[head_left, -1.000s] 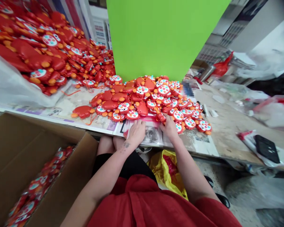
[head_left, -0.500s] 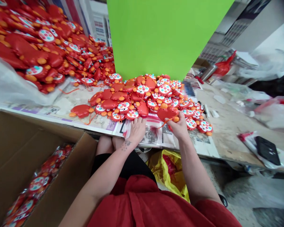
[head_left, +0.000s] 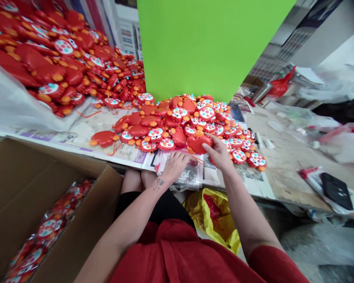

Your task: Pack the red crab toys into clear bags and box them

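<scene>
My right hand holds a red crab-shaped toy by its edge, flat red back up, thumb on top. An orange cord hangs from the toy. To its left, my left hand rests at the table's front edge with fingers bent over a clear plastic bag; the fingertips are partly hidden. Just beyond both hands spreads a pile of the same toys, some showing white faces with coloured dots, others their plain red backs. One toy lies apart at the left, back up.
A larger heap of toys fills the back left. A green panel stands behind the pile. At lower left, an open carton holds bagged toys. A yellow bag is below the table edge. A black phone-like object lies right.
My right hand has moved left with the toy, bringing it close to my left hand. My left hand has shifted slightly right and nearer me, over the clear bag.
</scene>
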Demonstrator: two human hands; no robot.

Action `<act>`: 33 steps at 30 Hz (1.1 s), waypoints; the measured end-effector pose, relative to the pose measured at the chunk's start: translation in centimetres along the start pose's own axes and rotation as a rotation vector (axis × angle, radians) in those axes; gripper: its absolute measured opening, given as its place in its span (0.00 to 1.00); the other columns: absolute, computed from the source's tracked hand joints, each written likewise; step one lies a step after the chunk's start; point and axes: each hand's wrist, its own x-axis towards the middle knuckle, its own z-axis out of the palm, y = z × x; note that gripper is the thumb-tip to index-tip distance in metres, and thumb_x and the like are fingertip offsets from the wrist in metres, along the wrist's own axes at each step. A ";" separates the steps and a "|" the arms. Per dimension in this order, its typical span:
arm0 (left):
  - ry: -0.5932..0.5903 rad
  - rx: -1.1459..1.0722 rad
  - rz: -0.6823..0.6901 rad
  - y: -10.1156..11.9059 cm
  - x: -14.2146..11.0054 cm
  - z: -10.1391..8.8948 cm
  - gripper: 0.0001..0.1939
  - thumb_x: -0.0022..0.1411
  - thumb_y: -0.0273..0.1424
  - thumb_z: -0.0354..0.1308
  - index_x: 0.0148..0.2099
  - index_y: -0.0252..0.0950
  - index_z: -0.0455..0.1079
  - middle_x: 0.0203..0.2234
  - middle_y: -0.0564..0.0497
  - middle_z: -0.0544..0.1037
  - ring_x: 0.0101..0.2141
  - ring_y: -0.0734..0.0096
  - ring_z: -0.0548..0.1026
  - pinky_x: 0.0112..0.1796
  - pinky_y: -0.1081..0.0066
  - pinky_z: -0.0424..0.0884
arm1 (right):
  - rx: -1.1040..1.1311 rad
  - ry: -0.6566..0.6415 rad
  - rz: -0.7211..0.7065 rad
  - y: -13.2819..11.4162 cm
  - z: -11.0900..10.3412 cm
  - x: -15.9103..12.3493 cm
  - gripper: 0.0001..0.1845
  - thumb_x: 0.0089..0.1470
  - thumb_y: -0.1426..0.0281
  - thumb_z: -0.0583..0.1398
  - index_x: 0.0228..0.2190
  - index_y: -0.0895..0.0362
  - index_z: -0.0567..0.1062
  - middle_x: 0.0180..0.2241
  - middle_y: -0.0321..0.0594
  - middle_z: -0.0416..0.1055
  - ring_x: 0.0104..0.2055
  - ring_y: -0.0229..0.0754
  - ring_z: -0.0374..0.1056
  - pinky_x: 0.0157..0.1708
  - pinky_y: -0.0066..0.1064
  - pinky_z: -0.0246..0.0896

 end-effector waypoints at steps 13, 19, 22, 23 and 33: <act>0.003 0.001 -0.055 0.1 0.3 0.2 0.13 0.72 0.29 0.46 0.50 0.36 0.70 0.43 0.45 0.75 0.45 0.59 0.68 0.46 0.61 0.62 | -0.084 -0.158 -0.058 -0.4 1.9 2.1 0.27 0.54 0.57 0.64 0.54 0.52 0.73 0.49 0.43 0.75 0.51 0.49 0.70 0.53 0.45 0.66; 0.077 -0.041 -0.079 -0.3 -0.1 0.5 0.14 0.72 0.37 0.47 0.44 0.36 0.71 0.38 0.46 0.76 0.42 0.60 0.69 0.47 0.60 0.62 | -0.098 -0.253 -0.006 0.3 2.5 2.3 0.24 0.55 0.56 0.63 0.51 0.53 0.76 0.51 0.42 0.76 0.53 0.49 0.71 0.58 0.47 0.62; 0.177 -0.048 -0.087 -0.3 -0.3 0.7 0.13 0.71 0.38 0.50 0.42 0.37 0.72 0.40 0.45 0.76 0.44 0.59 0.69 0.49 0.59 0.63 | -0.075 -0.357 0.018 0.5 3.6 2.4 0.24 0.57 0.55 0.60 0.51 0.52 0.77 0.52 0.42 0.76 0.53 0.49 0.71 0.58 0.46 0.62; 0.216 -0.057 -0.094 -0.2 -0.4 0.7 0.12 0.70 0.38 0.51 0.42 0.37 0.72 0.42 0.45 0.76 0.47 0.59 0.69 0.51 0.59 0.62 | -0.063 -0.419 0.025 0.5 4.1 2.5 0.23 0.58 0.54 0.59 0.50 0.52 0.78 0.51 0.41 0.76 0.53 0.49 0.72 0.57 0.46 0.63; 0.175 -0.312 -0.185 -0.5 1.0 -0.4 0.07 0.68 0.33 0.56 0.40 0.36 0.72 0.58 0.43 0.70 0.61 0.58 0.63 0.61 0.55 0.61 | -0.465 0.030 0.092 1.3 3.0 -1.3 0.23 0.62 0.53 0.53 0.42 0.56 0.78 0.36 0.47 0.78 0.38 0.49 0.73 0.43 0.42 0.67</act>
